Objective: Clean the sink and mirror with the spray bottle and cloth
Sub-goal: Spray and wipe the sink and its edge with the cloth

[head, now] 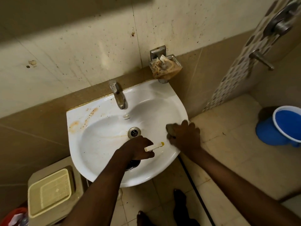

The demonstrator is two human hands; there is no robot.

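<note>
white sink (97, 144) on a tiled wall, rust-brown stains on its left rim, tap (118, 95) at the back, drain (134, 132) mid-basin. left hand (138, 149) over the basin, gripping a spray bottle (154, 146) with a yellow-tipped nozzle. right hand (185, 136) pressing a dark cloth (170, 130) onto the right rim. blue bucket (283, 126) on the floor at right.

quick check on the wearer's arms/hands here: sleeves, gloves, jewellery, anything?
Both forearms are bare up to the frame edge: no sleeves in view. The left hand and right hand wear no gloves. No watch, bracelet or ring is visible, though the picture is slightly blurred. No cables or markings on either arm.
</note>
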